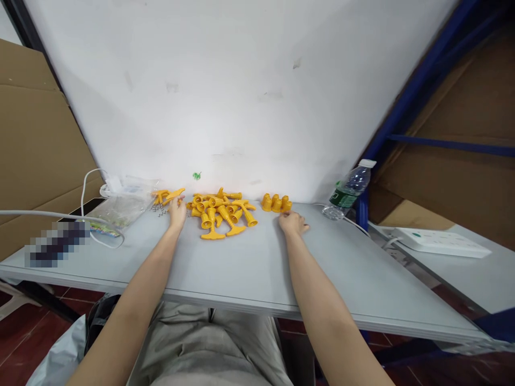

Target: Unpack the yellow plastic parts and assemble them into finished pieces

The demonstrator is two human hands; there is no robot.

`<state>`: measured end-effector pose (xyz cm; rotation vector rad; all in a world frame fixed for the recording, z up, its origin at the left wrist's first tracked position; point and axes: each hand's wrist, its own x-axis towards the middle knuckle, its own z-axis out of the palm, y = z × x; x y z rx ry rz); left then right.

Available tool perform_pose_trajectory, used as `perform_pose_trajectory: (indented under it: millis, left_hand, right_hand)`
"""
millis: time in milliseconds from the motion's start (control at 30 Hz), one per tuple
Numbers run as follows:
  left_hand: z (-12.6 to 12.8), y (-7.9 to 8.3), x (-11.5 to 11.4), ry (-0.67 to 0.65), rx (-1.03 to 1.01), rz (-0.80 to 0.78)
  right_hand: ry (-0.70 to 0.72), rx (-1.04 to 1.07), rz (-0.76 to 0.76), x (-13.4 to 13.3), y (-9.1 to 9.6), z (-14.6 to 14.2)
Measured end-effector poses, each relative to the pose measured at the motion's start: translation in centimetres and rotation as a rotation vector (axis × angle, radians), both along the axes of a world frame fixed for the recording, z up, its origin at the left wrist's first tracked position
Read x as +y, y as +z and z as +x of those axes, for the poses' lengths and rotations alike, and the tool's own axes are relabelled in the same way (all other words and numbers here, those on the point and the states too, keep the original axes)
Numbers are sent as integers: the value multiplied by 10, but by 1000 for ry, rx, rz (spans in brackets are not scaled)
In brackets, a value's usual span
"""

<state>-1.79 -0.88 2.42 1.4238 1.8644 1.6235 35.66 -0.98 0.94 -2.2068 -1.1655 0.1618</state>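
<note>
My left hand [177,213] is closed at the left of the table, its fingers pinching a yellow plastic handle [175,194]. Small metal screws [158,209] lie scattered just left of it. A heap of yellow T-handled parts [221,206] with hollow, cone-like ends spreads between my two hands. On the right, several yellow plastic caps [276,203] stand grouped near the wall. My right hand [293,222] rests on the table with curled fingers, its fingertips at the nearest of these caps; the exact grip is partly hidden.
A clear plastic bag [124,209] and a white cable [83,198] lie at the left. A water bottle [349,192] leans by the blue frame [362,212] at the right. Beyond it is a white power strip [440,242]. A white wall panel [241,107] backs the table [241,268].
</note>
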Motion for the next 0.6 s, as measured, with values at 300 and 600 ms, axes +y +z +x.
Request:
perform_pose_trajectory:
  millis: [300, 600]
  left_hand:
    - [-13, -7, 0, 11, 313, -12]
    - [-48, -5, 26, -110, 641, -312]
  right_hand:
    - [64, -65, -57, -5, 2, -6]
    - [60, -91, -45, -4, -1, -6]
